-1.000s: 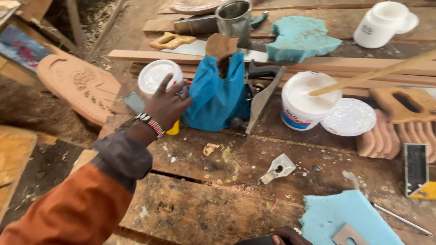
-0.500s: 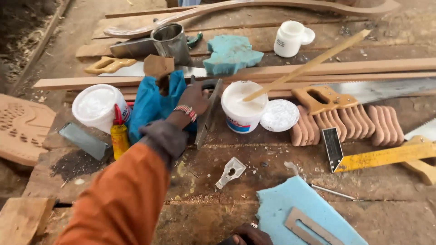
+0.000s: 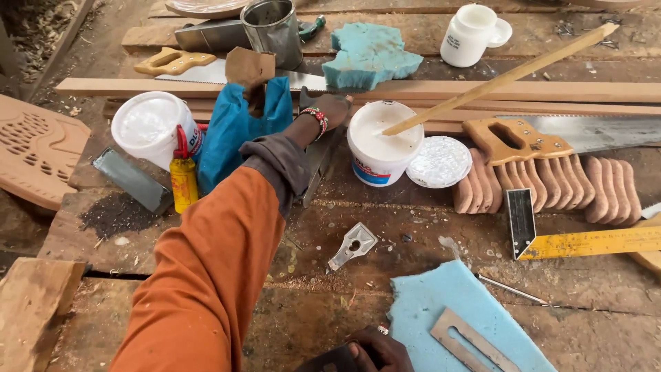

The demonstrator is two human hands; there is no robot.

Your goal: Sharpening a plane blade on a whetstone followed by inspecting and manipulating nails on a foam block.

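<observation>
Left hand (image 3: 330,110) reaching between blue bag (image 3: 234,127) and glue tub (image 3: 382,145) — grip hidden; keep clear of stick (image 3: 496,79).

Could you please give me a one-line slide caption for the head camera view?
Left hand reaches beside a blue bag near an open white tub on a cluttered wooden workbench.

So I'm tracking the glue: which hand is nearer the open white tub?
Left. The left hand reaches just beside the white tub; the right hand sits low, near the blue foam.
</observation>
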